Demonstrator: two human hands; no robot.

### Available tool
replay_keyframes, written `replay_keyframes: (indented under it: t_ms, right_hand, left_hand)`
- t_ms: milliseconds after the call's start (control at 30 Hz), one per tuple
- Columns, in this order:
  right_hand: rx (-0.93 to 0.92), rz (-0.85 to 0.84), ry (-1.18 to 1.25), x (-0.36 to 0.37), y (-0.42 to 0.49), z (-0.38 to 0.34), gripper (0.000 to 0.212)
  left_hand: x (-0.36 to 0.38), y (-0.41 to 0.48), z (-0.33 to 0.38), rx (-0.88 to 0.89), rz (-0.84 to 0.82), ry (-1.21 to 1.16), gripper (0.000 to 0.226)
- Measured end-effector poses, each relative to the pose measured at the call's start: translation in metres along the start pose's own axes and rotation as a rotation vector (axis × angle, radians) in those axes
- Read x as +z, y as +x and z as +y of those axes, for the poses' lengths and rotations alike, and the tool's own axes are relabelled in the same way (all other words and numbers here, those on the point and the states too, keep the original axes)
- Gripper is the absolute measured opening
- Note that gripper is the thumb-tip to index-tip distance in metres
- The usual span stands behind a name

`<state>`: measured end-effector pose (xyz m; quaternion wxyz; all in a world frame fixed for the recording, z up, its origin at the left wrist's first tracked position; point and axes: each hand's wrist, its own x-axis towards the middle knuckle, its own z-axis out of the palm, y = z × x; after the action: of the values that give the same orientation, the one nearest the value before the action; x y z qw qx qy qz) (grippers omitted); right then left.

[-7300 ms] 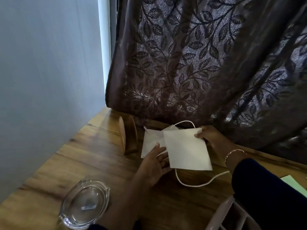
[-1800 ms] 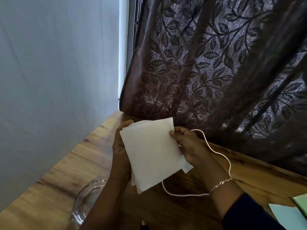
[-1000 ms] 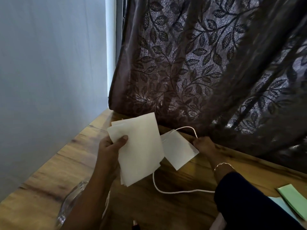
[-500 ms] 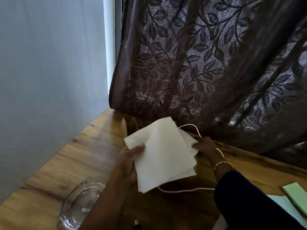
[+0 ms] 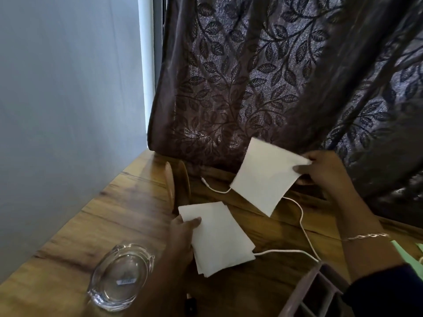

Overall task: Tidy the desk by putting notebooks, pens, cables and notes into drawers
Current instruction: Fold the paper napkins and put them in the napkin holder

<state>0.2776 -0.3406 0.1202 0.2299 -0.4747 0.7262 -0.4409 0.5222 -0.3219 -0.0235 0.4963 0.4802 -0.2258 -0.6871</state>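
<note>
1. The desk (image 5: 128,209) is warm brown wood with a strong grain and plank seams, and it runs from the near left corner to the far right.
2. A plain grey-blue wall (image 5: 68,99) stands along the desk's left edge. A bright vertical strip (image 5: 146,65) shows where the wall meets the window side.
3. A dark brown curtain (image 5: 263,76) patterned with leaves and vines hangs across the far side, its hem reaching the desk.
4. The left hand (image 5: 180,236) grips a stack of white notes (image 5: 219,236) at its left edge, thumb on top and fingers beneath. The stack is low over the middle of the desk.
5. The right hand (image 5: 325,170) pinches a single white note (image 5: 265,177) by its right corner. It holds the note above the far part of the desk, in front of the curtain.
6. A white cable (image 5: 302,223) lies loose on the wood, passing behind the raised note and curving towards the near right.
7. A wooden holder (image 5: 178,186) stands upright just to the far side of the stack.
8. A clear glass dish (image 5: 121,275) with a barcode sticker sits near the left, beside the left forearm.
9. A plastic organiser (image 5: 315,291) with compartments shows at the near right. Green paper (image 5: 405,252) lies at the right edge.
10. The right wrist wears a bracelet (image 5: 364,236) above a dark sleeve (image 5: 389,294).
</note>
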Motion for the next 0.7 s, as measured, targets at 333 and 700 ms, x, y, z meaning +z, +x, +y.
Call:
replay_keyframes:
  t_ms: [333, 700]
  right_hand:
    - [0.562, -0.301, 0.367, 0.072, -0.052, 0.058, 0.035]
    - [0.473, -0.401, 0.043, 0.088, -0.058, 0.072, 0.031]
  left_hand:
    - [-0.004, 0.007, -0.006, 0.001, 0.059, -0.071, 0.043]
    - [-0.01, 0.002, 0.002, 0.181, -0.078, 0.135, 0.025]
